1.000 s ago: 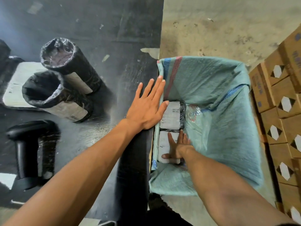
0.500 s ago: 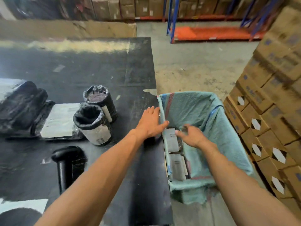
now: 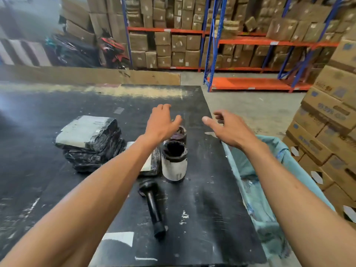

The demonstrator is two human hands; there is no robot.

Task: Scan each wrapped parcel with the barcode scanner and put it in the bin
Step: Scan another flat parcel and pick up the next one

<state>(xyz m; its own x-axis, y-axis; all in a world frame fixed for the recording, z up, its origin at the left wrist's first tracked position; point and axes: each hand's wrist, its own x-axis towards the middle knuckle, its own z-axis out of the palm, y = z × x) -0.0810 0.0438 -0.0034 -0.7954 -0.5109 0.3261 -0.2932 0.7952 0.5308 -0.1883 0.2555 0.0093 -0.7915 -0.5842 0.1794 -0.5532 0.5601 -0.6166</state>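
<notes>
Warehouse racks with brown cartons fill the far background, and in front of them lies the black table (image 3: pixel 202 199) where the work is done. Both hands are now lifted above this table and hold nothing: the left hand (image 3: pixel 160 123) has its fingers spread loosely over the far cylindrical parcel (image 3: pixel 180 132), and the right hand (image 3: pixel 224 128) hangs with relaxed, slightly bent fingers just to the right of it. Half a second earlier the left hand rested at the table edge and the right hand was over the green-lined bin (image 3: pixel 258 189); one second earlier the right hand lay flat on a parcel deep inside that bin. So the last parcel seems to be delivered, and the hands have come back toward the unscanned ones. The camera has also risen, because the earlier pictures looked down into the bin and now its inside is mostly out of sight. On the table wait the near cylindrical parcel (image 3: pixel 174 162) with its white label, a flat parcel (image 3: pixel 152 166) partly hidden by the left forearm, and a stack of black wrapped parcels (image 3: pixel 88 139) at the left. The barcode scanner (image 3: pixel 152 205) lies untouched nearer to the person. Probably the next step is to take one cylindrical parcel and the scanner.
</notes>
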